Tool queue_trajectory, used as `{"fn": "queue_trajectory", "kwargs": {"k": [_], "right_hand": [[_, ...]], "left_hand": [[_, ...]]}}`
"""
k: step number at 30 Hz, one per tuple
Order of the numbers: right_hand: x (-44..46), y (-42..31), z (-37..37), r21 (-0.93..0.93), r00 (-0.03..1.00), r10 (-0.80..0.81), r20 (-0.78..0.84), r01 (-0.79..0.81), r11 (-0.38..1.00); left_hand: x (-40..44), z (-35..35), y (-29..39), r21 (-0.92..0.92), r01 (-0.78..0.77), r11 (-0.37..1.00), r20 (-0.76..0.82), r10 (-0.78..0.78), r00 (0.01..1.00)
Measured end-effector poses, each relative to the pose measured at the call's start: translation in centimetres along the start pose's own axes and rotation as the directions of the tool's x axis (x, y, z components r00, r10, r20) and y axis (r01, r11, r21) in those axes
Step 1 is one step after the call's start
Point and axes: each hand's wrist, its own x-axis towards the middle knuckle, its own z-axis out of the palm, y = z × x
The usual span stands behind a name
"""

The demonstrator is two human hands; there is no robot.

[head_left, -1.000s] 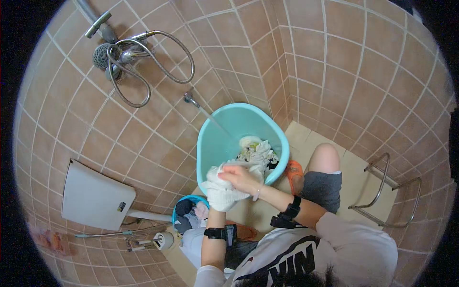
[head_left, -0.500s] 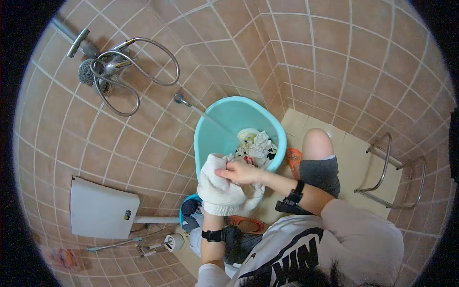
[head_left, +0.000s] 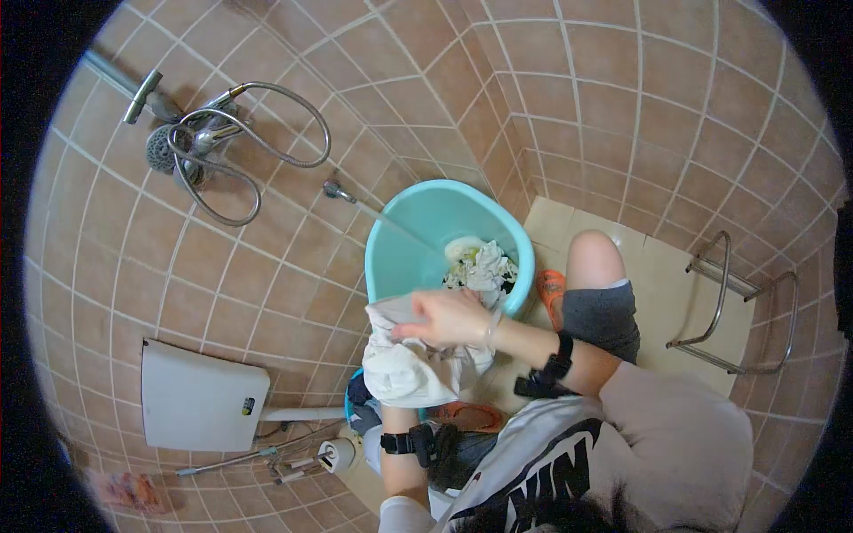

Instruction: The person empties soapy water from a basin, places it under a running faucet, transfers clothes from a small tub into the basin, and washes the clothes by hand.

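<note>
A crumpled white garment (head_left: 404,377) is held up at the near rim of a turquoise tub (head_left: 404,213). My left hand is hidden under the garment, with only the forearm and wrist showing below it, so its fingers cannot be seen. From the right, my right hand (head_left: 449,320) lies over the top of the garment, its thumb pointing left and its fingers curled against the fabric. Inside the tub is a heap of wet laundry (head_left: 484,269), white with some dark and yellowish patches. A stream of water runs into the tub from a wall tap (head_left: 338,190).
A smaller blue basin with dark clothes (head_left: 362,404) sits left of my legs. On the left wall are a shower head with hose (head_left: 162,149), a white panel (head_left: 204,395) and a toilet roll (head_left: 337,455). A metal rail (head_left: 724,306) stands out at right.
The white garment has bunched up and lost its smooth, hanging cuff shape. My right hand has shifted slightly over it. The view has moved a little; water keeps running.
</note>
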Motion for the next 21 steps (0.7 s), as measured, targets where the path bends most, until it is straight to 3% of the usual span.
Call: {"fn": "queue_trajectory", "kwargs": {"k": [1, 2, 4, 6, 8, 9, 11, 12, 13, 14, 16, 17, 18, 21], "right_hand": [[1.3, 3.0, 1.8, -0.077, 0.954, -0.098, -0.284, 0.079, 0.994], [2.0, 3.8, 2.6, -0.081, 0.953, -0.099, -0.285, 0.079, 0.994], [3.0, 3.7, 3.6, 0.286, 0.979, -0.202, -0.029, 0.201, 0.937], [3.2, 2.9, 4.6, 0.298, 0.987, -0.161, -0.002, 0.154, 0.942], [3.8, 2.7, 6.1, 0.663, 0.967, -0.205, -0.151, 0.253, 0.705], [1.3, -0.4, 3.9, 0.842, 0.981, -0.196, -0.015, 0.118, 0.527], [-1.4, -3.6, 4.5, 0.857, 0.882, -0.469, 0.039, 0.212, 0.47], [-3.1, -5.4, 3.3, 0.616, 0.76, -0.638, 0.122, 0.446, 0.649], [-3.6, -5.9, 3.3, 0.436, 0.653, -0.692, 0.309, 0.549, 0.713], [-3.4, -5.9, 3.1, 0.438, 0.654, -0.691, 0.306, 0.548, 0.713], [-2.1, -5.4, 1.7, 0.242, 0.866, -0.296, 0.404, 0.211, 0.947], [-0.8, -4.3, 1.1, 0.125, 0.969, -0.213, 0.124, 0.198, 0.972], [0.6, -2.6, 1.4, 0.018, 0.973, -0.145, -0.178, 0.151, 0.988], [3.4, 1.7, 4.0, -0.076, 0.91, -0.245, -0.334, 0.234, 0.969]], "left_hand": [[0.2, 0.0, 0.1, 0.002, -0.024, 1.0, -0.006, 0.024, 1.0], [0.4, 0.3, 0.1, -0.008, -0.042, 0.999, -0.008, 0.041, 0.999], [0.3, 0.7, 0.1, -0.016, -0.063, 0.998, -0.016, 0.063, 0.998], [0.2, 1.0, 0.0, -0.02, -0.081, 0.996, -0.025, 0.081, 0.996], [-0.2, 1.3, 0.0, -0.009, -0.096, 0.995, -0.032, 0.096, 0.995], [-0.3, 1.3, 0.0, -0.001, -0.1, 0.995, -0.034, 0.1, 0.994], [-0.5, 1.1, 0.1, 0.009, -0.104, 0.995, -0.041, 0.104, 0.994], [-0.8, 1.0, 0.0, 0.021, -0.099, 0.995, -0.044, 0.1, 0.994], [-0.6, 0.7, 0.1, 0.024, -0.094, 0.995, -0.038, 0.095, 0.995], [-0.6, 0.6, 0.1, 0.024, -0.095, 0.995, -0.033, 0.096, 0.995], [-0.4, 0.4, 0.2, 0.022, -0.093, 0.995, -0.025, 0.094, 0.995], [-0.1, 0.2, 0.3, 0.017, -0.092, 0.996, -0.021, 0.092, 0.996], [0.0, 0.1, 0.3, 0.012, -0.091, 0.996, -0.018, 0.091, 0.996], [0.2, 0.9, 0.3, 0.007, -0.102, 0.995, -0.019, 0.102, 0.995]]}}
